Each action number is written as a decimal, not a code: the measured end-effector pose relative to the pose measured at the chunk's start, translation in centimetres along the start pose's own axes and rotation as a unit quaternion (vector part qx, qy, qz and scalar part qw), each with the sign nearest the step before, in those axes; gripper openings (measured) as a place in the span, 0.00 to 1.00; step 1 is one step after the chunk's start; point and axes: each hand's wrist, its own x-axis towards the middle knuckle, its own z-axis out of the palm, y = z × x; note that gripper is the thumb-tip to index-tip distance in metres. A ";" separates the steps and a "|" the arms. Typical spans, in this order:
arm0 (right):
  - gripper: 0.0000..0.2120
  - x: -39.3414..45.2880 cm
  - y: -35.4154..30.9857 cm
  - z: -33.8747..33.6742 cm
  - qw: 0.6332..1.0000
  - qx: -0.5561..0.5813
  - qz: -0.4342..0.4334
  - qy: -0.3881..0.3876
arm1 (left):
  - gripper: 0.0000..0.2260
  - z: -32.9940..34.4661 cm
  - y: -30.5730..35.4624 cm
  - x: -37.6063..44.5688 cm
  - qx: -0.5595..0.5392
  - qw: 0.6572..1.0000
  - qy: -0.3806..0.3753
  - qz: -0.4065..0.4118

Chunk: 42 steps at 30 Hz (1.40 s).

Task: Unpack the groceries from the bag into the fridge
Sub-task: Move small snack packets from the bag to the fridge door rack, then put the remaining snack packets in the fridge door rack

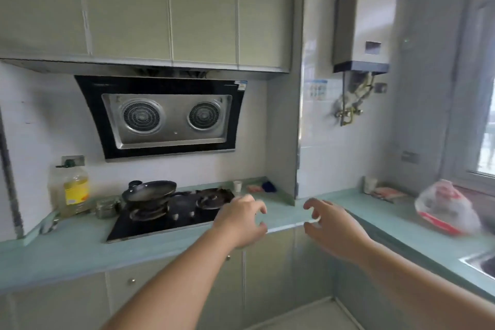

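A translucent plastic bag [446,209] with red print sits on the pale green counter [380,211] at the right, near the window. My left hand [242,220] and my right hand [333,226] are both stretched out in front of me over the counter's inner corner, fingers spread and curled, holding nothing. The bag lies well to the right of my right hand. No fridge shows clearly; only a pale panel with a dark strip [8,174] runs down the far left edge.
A black gas hob [171,215] with a dark pan [148,190] sits left of my hands. A big oil bottle [70,190] stands at the far left. A sink corner [480,262] is at the right edge. Small cups and packets line the back wall.
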 end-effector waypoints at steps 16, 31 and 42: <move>0.25 -13.3 16.4 -9.3 0.925 -0.160 0.341 0.038 | 0.19 10.9 17.6 6.6 -0.067 0.970 -0.133 0.195; 0.21 -8.5 21.9 -6.1 0.884 -0.192 0.423 0.049 | 0.20 19.3 19.3 15.9 -0.111 0.934 -0.174 0.292; 0.25 0.3 39.9 -6.0 0.898 -0.113 0.424 0.042 | 0.19 27.6 28.6 29.3 -0.049 0.933 -0.193 0.300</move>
